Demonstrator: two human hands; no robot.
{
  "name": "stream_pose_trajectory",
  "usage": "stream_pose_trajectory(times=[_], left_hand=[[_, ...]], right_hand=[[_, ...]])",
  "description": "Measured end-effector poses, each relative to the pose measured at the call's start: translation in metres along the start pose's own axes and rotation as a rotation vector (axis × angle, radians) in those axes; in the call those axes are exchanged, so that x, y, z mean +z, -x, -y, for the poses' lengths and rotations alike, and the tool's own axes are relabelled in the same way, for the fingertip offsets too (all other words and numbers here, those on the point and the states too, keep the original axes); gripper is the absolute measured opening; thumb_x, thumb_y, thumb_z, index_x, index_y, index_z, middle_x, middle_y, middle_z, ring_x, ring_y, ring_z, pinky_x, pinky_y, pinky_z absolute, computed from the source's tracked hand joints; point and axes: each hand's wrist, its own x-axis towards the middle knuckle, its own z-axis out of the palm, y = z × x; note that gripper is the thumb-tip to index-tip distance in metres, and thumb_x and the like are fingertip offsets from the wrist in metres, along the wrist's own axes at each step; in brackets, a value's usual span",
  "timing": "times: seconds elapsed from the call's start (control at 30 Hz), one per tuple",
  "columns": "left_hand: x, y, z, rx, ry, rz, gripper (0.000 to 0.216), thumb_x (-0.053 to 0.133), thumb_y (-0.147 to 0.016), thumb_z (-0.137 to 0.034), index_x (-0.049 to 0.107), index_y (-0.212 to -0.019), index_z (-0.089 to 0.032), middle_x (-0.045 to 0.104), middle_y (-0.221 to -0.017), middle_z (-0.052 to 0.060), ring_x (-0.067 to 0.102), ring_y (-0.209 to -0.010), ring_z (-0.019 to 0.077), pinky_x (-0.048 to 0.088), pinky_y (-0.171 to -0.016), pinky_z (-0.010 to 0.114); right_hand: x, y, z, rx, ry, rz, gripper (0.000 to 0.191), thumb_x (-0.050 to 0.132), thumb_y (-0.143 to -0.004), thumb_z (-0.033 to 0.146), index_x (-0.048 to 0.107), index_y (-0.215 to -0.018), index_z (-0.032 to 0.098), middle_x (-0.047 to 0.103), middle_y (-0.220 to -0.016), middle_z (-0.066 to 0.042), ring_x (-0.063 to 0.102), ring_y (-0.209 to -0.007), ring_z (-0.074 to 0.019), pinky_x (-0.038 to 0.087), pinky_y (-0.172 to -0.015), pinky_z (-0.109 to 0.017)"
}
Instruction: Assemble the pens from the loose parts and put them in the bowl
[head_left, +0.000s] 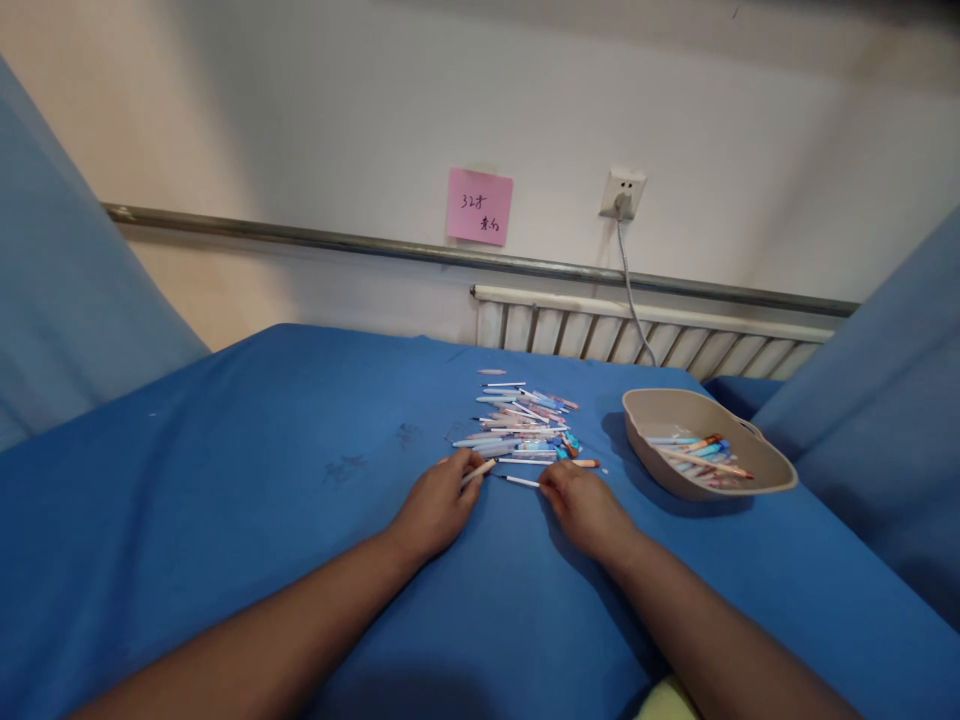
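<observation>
A loose pile of several pens [525,425] lies on the blue cloth of the table [247,470]. My left hand [435,505] rests knuckles up at the pile's near left edge, fingers curled round a pale pen [480,470]. My right hand [581,505] sits just right of it, fingers bent and pinching the end of a white pen [519,481] that lies flat on the cloth. Both forearms reach in from the bottom of the view.
A beige oval tray [772,478] with several pens in it stands to the right of the pile. Behind the table are a white radiator [600,330], a wall socket with a grey cable [622,195], a pink note [480,207] and a metal rail. Blue fabric hangs at both sides.
</observation>
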Motion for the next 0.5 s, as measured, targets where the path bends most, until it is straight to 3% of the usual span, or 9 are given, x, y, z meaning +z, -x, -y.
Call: stream_pose_trajectory(times=[0.23,0.33,0.5], left_hand=[[0.002,-0.002,0.004,0.053,-0.010,0.032,0.017,0.046,-0.088,-0.029,0.059,-0.096,-0.021,0.067,-0.095,0.005,0.061,-0.089,0.0216,0.046,-0.074,0.029],[0.002,-0.002,0.005,0.067,0.016,0.046,0.017,0.045,-0.088,-0.027,0.058,-0.096,-0.020,0.067,-0.095,0.006,0.061,-0.090,0.0222,0.046,-0.074,0.030],[0.001,-0.002,0.005,0.060,0.073,0.053,0.017,0.045,-0.088,-0.027,0.058,-0.096,-0.019,0.068,-0.094,0.006,0.062,-0.090,0.0224,0.047,-0.074,0.030]], right_hand=[[0.006,-0.004,0.011,0.001,0.018,0.031,0.021,0.040,-0.092,0.020,0.060,-0.099,0.018,0.064,-0.100,-0.008,0.060,-0.094,-0.0183,0.040,-0.079,-0.025],[0.007,-0.004,0.016,-0.050,0.030,0.014,0.027,0.039,-0.092,0.016,0.057,-0.112,0.020,0.063,-0.106,-0.008,0.059,-0.099,-0.0185,0.040,-0.082,-0.026],[0.003,-0.001,0.025,-0.120,0.159,0.043,0.045,0.039,-0.090,0.015,0.044,-0.132,0.033,0.062,-0.107,-0.006,0.062,-0.088,-0.0195,0.043,-0.071,-0.027]])
